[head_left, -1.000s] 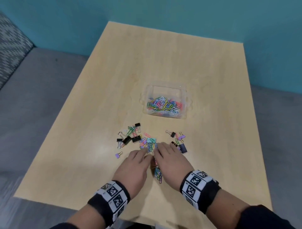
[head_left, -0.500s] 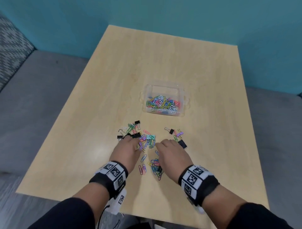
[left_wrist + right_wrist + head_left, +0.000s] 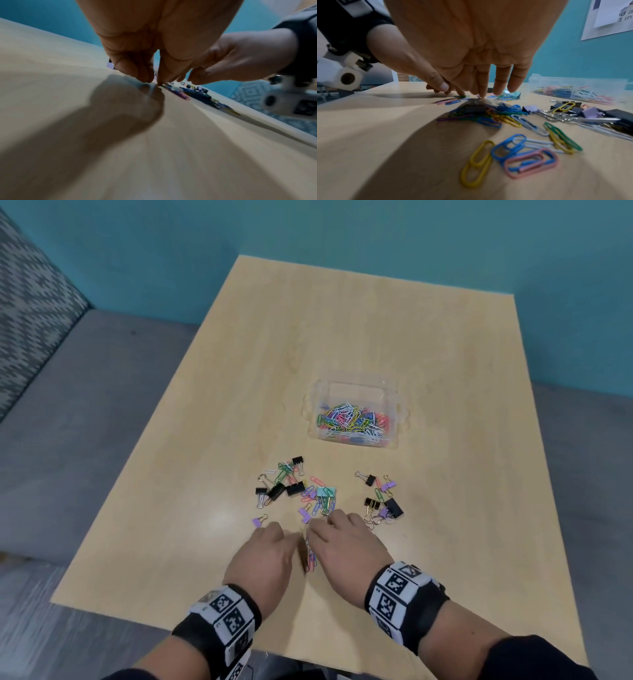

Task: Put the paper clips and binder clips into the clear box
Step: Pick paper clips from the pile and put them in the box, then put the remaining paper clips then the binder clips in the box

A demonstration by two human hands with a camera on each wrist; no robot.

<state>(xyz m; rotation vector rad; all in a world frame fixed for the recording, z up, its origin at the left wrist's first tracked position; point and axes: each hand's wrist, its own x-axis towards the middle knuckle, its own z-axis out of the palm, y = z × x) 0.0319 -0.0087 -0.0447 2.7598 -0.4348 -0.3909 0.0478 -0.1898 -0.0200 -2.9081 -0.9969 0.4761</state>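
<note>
Both hands down among the loose clips near the desk's front edge.

My left hand (image 3: 263,556) and right hand (image 3: 349,549) lie flat, fingers straight, holding nothing. The small coloured wire paper clips (image 3: 510,155) and black and lilac metal binder clips (image 3: 383,505) look light and slippery; I'd scoop handfuls toward the clear plastic box (image 3: 394,402), mid-desk.

Head view: both hands cover most of the paper clips (image 3: 311,559) between them, only a blurred sliver shows. Fingertips hidden under the knuckles, so contact with clips can't be judged there. Left wrist view: motion-blurred, clips past the left hand (image 3: 145,44) are smears, colours barely readable; right hand (image 3: 240,63) cut off by the frame edge. Right wrist view: wall poster (image 3: 611,17) cropped, text unreadable. Clear box (image 3: 576,83) cut off at right edge.
</note>
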